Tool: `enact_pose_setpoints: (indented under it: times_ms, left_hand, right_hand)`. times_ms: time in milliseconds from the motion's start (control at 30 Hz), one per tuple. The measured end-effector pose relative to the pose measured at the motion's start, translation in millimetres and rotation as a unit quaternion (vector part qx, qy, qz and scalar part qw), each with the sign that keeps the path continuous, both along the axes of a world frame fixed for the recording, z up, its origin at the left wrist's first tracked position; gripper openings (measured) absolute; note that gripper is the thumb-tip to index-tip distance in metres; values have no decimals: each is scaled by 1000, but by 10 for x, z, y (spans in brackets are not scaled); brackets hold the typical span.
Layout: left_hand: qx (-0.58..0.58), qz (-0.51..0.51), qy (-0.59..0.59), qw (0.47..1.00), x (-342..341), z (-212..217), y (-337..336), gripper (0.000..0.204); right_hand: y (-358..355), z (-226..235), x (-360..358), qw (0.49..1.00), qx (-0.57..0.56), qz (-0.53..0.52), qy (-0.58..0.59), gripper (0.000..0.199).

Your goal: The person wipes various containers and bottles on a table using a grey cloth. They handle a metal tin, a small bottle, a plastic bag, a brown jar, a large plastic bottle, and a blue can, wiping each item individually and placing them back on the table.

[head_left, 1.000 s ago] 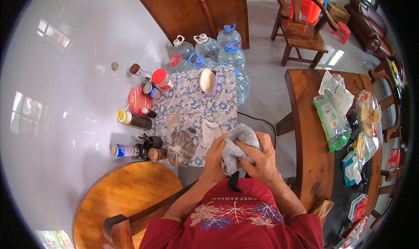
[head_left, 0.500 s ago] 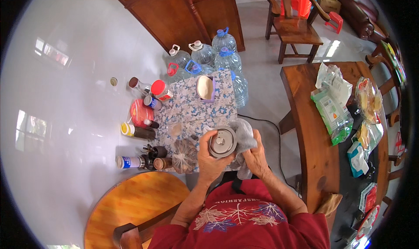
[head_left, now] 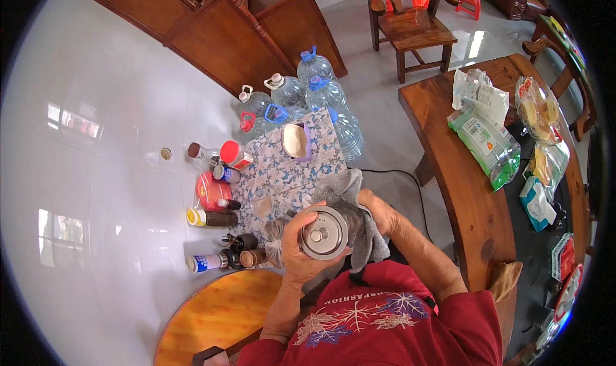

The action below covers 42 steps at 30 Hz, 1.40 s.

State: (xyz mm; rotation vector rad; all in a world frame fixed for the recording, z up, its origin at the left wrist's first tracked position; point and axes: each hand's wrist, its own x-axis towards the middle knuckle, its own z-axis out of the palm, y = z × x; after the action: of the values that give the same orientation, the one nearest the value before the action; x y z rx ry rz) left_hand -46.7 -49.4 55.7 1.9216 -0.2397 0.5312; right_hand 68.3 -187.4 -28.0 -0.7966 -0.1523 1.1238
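Note:
My left hand (head_left: 296,254) is closed around a round canister (head_left: 324,233) with a steel-coloured lid and a small knob in its middle. The lid faces up towards me, and most of the body is hidden behind it. In my right hand (head_left: 378,213) is a grey cloth (head_left: 370,247), bunched against the canister's right side and hanging down below it. Some of the right fingers are hidden behind the cloth. Both hands are above the near edge of a small table with a blue floral cover (head_left: 279,173).
Along the wall stand a red-lidded jar (head_left: 240,156), a yellow-capped bottle (head_left: 215,218) and several other containers. A lilac box (head_left: 298,141) sits on the floral cover. Large clear water bottles (head_left: 326,95) crowd behind it. To the right, a wooden table (head_left: 443,135) carries bagged food.
The canister has come nearer to me, looking larger. The cloth has spread from a bunch at its upper right to cover its right side. The whole view has shifted and turned slightly.

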Motion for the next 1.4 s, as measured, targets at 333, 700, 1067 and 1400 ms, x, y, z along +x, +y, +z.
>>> enact_pose_setpoints:
  times_ms: [333, 700, 1067, 1400]
  left_hand:
    - [-55, 49, 118, 990, 183, 81, 89, 101]
    - [-332, 191, 47, 923, 172, 17, -414, 98]
    - [-509, 162, 62, 843, 407, 319, -382, 67]
    - [-538, 111, 202, 811, 271, -112, -104, 56]
  right_hand:
    - [-59, -67, -304, 941, 167, -111, 272, 57]
    - [186, -342, -273, 931, 198, -246, 183, 60]
    - [249, 25, -186, 930, 205, -296, -78, 67]
    - [73, -130, -193, 926, 140, -278, -214, 56]
